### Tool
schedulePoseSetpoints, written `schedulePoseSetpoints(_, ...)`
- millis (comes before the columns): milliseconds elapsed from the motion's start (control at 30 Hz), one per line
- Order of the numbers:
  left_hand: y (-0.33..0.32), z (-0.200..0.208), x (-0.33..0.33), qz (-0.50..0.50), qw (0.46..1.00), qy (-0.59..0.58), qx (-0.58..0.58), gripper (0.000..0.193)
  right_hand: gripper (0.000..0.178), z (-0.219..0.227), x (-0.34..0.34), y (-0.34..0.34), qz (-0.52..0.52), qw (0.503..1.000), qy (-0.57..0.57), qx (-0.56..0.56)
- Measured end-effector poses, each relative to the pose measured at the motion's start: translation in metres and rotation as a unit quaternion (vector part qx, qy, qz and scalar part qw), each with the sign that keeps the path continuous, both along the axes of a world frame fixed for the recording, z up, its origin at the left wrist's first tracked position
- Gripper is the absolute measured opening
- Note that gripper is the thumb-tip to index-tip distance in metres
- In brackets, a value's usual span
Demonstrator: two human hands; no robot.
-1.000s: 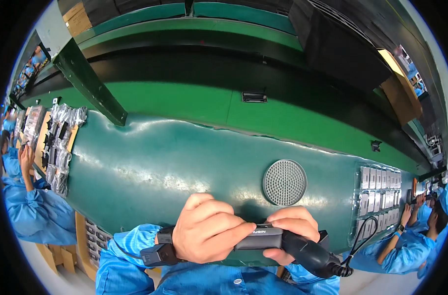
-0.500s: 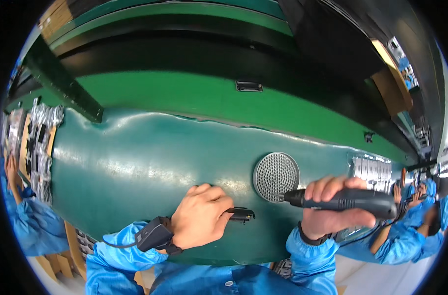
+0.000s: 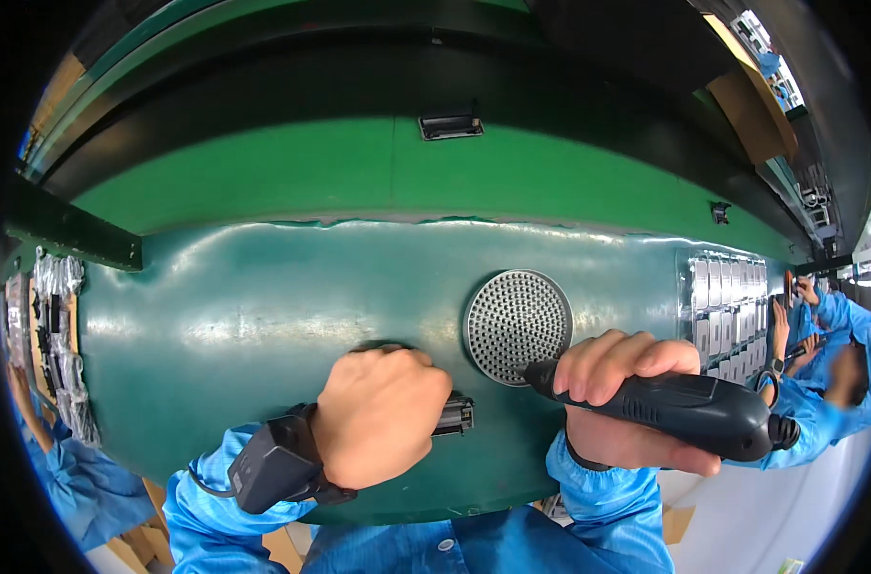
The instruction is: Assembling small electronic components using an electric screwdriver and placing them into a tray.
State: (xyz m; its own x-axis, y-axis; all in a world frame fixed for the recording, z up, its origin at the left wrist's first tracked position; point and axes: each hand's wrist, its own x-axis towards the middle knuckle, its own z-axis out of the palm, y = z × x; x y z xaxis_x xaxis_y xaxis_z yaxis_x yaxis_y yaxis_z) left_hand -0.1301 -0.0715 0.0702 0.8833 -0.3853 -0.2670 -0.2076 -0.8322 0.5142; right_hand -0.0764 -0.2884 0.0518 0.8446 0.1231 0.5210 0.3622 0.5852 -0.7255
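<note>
My left hand (image 3: 383,416) is closed, back of the hand up, around a small black plastic part (image 3: 456,416). Only the part's right end, open like a frame, shows beyond my fingers; the rest is hidden. In my right hand (image 3: 603,368) lies a black electric screwdriver (image 3: 689,411), its cord end toward the right. The screwdriver's nose points left, at the lower right edge of a round grey tray (image 3: 517,320) dotted with small holes. Whether the bit touches the tray or carries a screw is too small to tell.
To the right, a clear plastic tray (image 3: 732,306) carries rows of pale rectangular pieces. Beyond it a co-worker in blue (image 3: 818,373) sits; another sleeve (image 3: 72,478) shows at left near wrapped parts (image 3: 62,335). A black part (image 3: 452,126) rests on the green ledge behind.
The view has shifted, and the black part now shows its open side up beside my left hand. My right hand still holds the screwdriver by the round tray, its body tilted more downward to the right.
</note>
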Motion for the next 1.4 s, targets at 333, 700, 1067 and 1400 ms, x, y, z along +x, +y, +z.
schedulePoseSetpoints(333, -0.001, 0.001, 0.012, -0.019, 0.998, 0.057, 0.008, 0.008, 0.087, 0.011, -0.002, -0.007, -0.009, 0.999, 0.013, -0.029)
schedulePoseSetpoints(700, 0.001, -0.002, 0.013, -0.022, 0.996, 0.074, -0.04, 0.011, 0.085, 0.005, 0.003, -0.008, -0.02, 0.998, 0.01, -0.052)
schedulePoseSetpoints(1067, 0.001, -0.004, 0.012, -0.021, 0.996, 0.065, -0.056, 0.012, 0.09, -0.003, 0.007, -0.007, -0.008, 0.999, 0.003, -0.043)
schedulePoseSetpoints(1400, 0.003, -0.008, 0.011, -0.034, 0.997, 0.061, -0.037, 0.013, 0.084, 0.014, -0.003, -0.01, -0.033, 0.999, 0.0, 0.009)
